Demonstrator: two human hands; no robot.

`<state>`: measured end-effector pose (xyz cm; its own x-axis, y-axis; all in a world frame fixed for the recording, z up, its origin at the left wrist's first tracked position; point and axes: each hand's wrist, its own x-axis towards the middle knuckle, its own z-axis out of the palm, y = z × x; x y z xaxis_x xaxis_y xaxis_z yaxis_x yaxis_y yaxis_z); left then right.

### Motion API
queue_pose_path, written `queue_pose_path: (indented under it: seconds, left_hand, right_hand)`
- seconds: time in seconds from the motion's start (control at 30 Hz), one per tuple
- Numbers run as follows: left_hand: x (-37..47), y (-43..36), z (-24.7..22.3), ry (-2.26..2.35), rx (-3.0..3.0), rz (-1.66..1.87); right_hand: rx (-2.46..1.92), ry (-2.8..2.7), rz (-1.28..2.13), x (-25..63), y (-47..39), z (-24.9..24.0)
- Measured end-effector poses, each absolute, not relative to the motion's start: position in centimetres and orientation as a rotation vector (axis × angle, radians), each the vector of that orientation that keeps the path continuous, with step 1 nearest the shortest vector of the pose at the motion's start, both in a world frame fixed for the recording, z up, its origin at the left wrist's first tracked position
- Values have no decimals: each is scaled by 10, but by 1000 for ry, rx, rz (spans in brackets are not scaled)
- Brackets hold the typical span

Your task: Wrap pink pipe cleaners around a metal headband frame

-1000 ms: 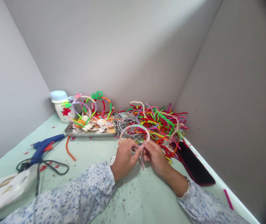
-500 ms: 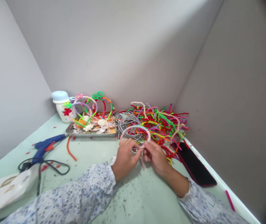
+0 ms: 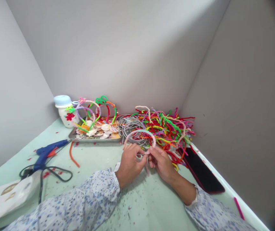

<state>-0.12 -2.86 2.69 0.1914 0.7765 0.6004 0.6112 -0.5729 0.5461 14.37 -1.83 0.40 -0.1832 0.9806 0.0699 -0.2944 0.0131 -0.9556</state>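
While L hand [image 3: 129, 163] & R hand [image 3: 163, 164] clamp fingers on the fuzzy hoop [image 3: 154, 140], a slip cd unwind its tail [image 3: 147, 170], 6 o'clock.

Bottle [image 3: 67, 115], phone [image 3: 203, 170] slightly lower, farther right in view.

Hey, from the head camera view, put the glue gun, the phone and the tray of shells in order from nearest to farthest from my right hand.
From your right hand:
1. Phone: just to its right, by the table edge.
2. Tray of shells: ahead and to the left.
3. Glue gun: far over on the left.
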Motion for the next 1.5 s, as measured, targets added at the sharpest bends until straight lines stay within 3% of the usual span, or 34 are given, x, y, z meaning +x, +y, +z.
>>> queue_pose_path:
  seconds: [1.5]
  left_hand:
    - [-1, -31, 27, 1288, 2239, 1372]
  right_hand:
    - [-863, -1122, 1428, 143, -16, 3]
